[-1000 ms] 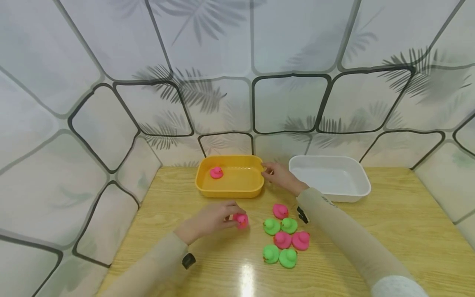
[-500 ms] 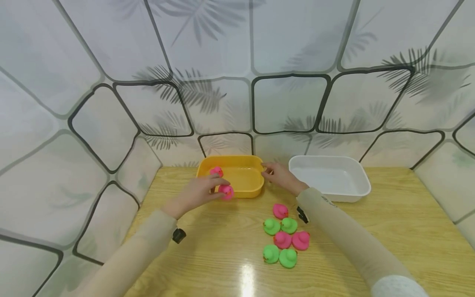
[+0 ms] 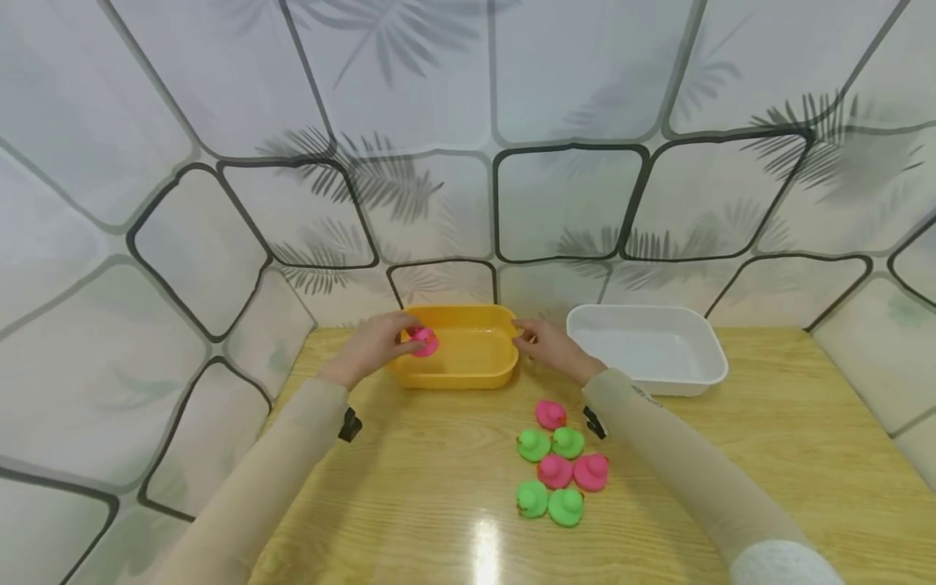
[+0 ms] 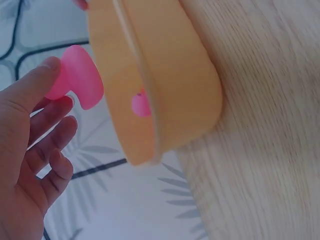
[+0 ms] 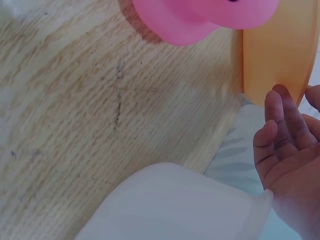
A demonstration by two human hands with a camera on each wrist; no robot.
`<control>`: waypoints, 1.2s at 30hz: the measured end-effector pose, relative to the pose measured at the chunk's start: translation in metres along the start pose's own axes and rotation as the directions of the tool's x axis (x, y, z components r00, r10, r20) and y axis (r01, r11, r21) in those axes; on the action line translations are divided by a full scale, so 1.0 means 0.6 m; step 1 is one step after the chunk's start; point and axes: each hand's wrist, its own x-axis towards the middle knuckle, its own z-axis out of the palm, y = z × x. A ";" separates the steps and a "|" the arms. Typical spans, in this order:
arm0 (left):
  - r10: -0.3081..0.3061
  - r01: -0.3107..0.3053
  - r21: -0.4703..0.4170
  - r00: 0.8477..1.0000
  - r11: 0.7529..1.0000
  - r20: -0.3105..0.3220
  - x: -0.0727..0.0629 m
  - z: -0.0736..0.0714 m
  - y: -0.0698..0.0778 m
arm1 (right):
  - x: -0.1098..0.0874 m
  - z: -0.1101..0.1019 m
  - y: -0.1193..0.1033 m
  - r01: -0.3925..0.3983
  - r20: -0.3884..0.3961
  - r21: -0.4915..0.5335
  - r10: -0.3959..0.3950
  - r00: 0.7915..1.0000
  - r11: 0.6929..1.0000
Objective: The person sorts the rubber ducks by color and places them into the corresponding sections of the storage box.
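My left hand (image 3: 373, 345) is over the left end of a yellow tub (image 3: 461, 380), pinching a pink toy duck (image 4: 86, 75) between thumb and fingers. Inside the tub, the left wrist view shows another pink duck (image 4: 140, 105); from the head view the held duck (image 3: 426, 343) seems to cover it. At the tub's right end, my right hand (image 3: 552, 348) grips the rim, thumb on one side and fingers on the other (image 5: 287, 120).
Right of the yellow tub stands a white tub (image 3: 647, 349). Several loose ducks lie on the wooden table (image 3: 409, 504) in front, some pink (image 3: 556, 471), others green (image 3: 566, 507). A patterned wall (image 3: 570, 203) rises close behind the tubs.
The left hand has carried the pink duck from the table left of the loose ducks, away from the wearer and leftward, to above the yellow tub. My right hand has stayed on the rim.
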 end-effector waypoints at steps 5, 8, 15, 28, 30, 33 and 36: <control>-0.059 0.058 0.023 0.998 0.998 0.020 0.011 0.011 -0.017 | 0.002 0.000 0.002 0.014 -0.004 0.002 -0.014 1.000 1.000; -0.067 0.066 0.039 0.997 0.997 0.024 0.013 0.021 -0.025 | 0.002 0.001 0.001 0.022 -0.005 0.007 -0.022 1.000 1.000; -0.058 0.052 0.193 0.998 0.980 0.026 0.017 0.042 -0.035 | 0.000 0.002 -0.002 0.023 -0.004 0.001 -0.023 1.000 1.000; -0.154 0.092 0.368 0.978 0.925 0.144 0.040 0.068 -0.031 | 0.000 -0.003 -0.003 0.036 0.000 -0.004 -0.036 0.999 0.999; -0.166 0.101 0.378 0.975 0.920 0.144 0.041 0.069 -0.027 | -0.001 -0.003 -0.004 0.035 -0.001 0.000 -0.035 0.999 0.999; -0.180 0.113 0.391 0.974 0.914 0.140 0.043 0.070 -0.025 | -0.002 -0.003 -0.004 0.038 -0.001 0.003 -0.038 0.999 0.999; -0.186 0.124 0.389 0.974 0.913 0.127 0.044 0.071 -0.025 | -0.001 -0.002 -0.003 0.041 -0.001 0.004 -0.041 0.999 0.999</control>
